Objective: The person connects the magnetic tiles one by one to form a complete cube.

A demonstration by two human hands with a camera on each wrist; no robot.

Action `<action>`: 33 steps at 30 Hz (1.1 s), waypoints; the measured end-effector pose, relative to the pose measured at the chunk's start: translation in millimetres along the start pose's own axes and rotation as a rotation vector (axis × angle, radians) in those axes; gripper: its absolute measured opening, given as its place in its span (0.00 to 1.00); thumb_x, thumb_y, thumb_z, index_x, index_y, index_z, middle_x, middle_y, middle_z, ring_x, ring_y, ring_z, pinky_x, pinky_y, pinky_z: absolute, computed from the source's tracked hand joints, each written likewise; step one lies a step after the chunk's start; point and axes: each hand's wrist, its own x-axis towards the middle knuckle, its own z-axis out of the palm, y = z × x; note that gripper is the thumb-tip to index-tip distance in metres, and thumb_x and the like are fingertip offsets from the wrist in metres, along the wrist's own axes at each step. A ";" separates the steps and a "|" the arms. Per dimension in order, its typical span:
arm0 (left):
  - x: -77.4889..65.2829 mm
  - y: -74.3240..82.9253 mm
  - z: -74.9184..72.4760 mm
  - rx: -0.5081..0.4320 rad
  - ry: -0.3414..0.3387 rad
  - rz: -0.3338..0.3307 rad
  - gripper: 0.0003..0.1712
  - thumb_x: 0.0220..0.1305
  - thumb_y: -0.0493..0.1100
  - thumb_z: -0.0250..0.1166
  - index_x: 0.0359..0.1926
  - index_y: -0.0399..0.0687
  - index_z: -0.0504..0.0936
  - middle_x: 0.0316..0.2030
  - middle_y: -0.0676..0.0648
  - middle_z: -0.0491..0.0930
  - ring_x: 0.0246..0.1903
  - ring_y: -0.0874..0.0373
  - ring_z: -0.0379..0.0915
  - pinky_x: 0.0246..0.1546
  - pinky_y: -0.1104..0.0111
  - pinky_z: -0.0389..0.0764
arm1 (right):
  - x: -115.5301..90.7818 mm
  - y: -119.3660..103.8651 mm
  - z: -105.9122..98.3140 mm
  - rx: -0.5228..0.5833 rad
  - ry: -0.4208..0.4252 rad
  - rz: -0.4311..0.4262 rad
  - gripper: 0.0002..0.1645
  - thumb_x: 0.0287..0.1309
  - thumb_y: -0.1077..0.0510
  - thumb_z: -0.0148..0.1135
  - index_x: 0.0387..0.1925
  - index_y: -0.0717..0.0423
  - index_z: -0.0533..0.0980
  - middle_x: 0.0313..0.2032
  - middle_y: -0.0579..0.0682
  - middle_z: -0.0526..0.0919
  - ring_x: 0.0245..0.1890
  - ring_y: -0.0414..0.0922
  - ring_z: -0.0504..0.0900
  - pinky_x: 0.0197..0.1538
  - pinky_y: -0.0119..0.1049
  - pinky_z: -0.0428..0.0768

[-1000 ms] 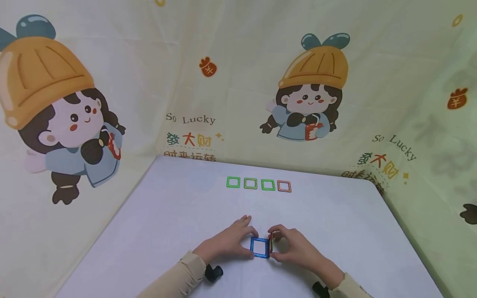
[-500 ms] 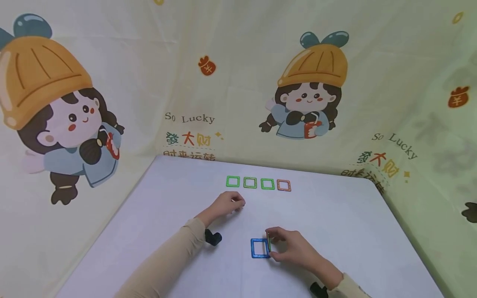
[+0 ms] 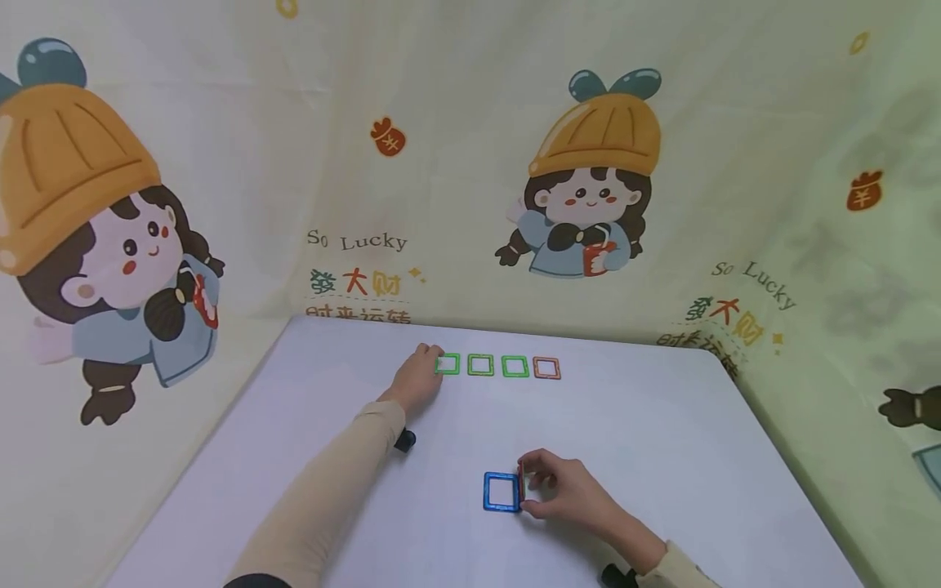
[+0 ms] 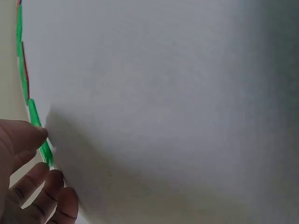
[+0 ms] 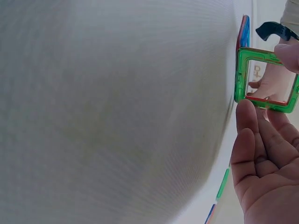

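Note:
My left hand (image 3: 417, 385) is at the leftmost green magnetic tile (image 3: 457, 364) of a row near the table's back. In the left wrist view its thumb overlaps the green tile's edge (image 4: 33, 112), and the fingers are spread beside it. Whether they press on it is unclear. With thumb and fingertips, my right hand (image 3: 577, 494) pinches an upright square tile (image 3: 522, 482) at the right side of a flat blue tile (image 3: 501, 510). Seen from the right wrist, that upright tile has a green frame (image 5: 241, 74), and red shows along its inner edge.
Three more square tiles continue the row to the right: a green-and-brownish one (image 3: 481, 375), a green one (image 3: 515, 376) and an orange-red one (image 3: 546, 378). They lie flat on the white table (image 3: 662, 441). A printed cloth (image 3: 456, 204) hangs behind the table.
My left hand has left the blue tile and moved forward and left to the leftmost green tile. The right hand still pinches the upright tile beside the blue one. The head view has shifted slightly.

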 end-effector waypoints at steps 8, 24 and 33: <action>-7.3 -2.0 2.8 0.155 -0.005 0.060 0.10 0.72 0.39 0.64 0.51 0.45 0.83 0.50 0.44 0.74 0.47 0.50 0.74 0.48 0.57 0.80 | 1.4 -4.8 -0.3 -0.027 -0.009 0.047 0.31 0.51 0.51 0.80 0.56 0.48 0.77 0.47 0.38 0.85 0.40 0.35 0.82 0.46 0.31 0.79; -23.6 -10.3 -8.8 0.304 0.031 0.222 0.04 0.70 0.40 0.67 0.39 0.46 0.80 0.41 0.46 0.74 0.37 0.53 0.73 0.38 0.60 0.79 | 2.8 -5.5 -1.3 -0.016 -0.022 0.036 0.31 0.52 0.51 0.79 0.56 0.51 0.77 0.47 0.39 0.85 0.42 0.36 0.82 0.49 0.32 0.81; -20.4 -10.0 -13.2 0.285 0.099 0.238 0.07 0.74 0.40 0.62 0.47 0.44 0.83 0.45 0.45 0.76 0.41 0.51 0.75 0.39 0.60 0.81 | 2.0 -4.8 -1.2 -0.022 -0.012 0.028 0.29 0.52 0.51 0.79 0.55 0.50 0.78 0.46 0.37 0.84 0.43 0.36 0.83 0.50 0.33 0.81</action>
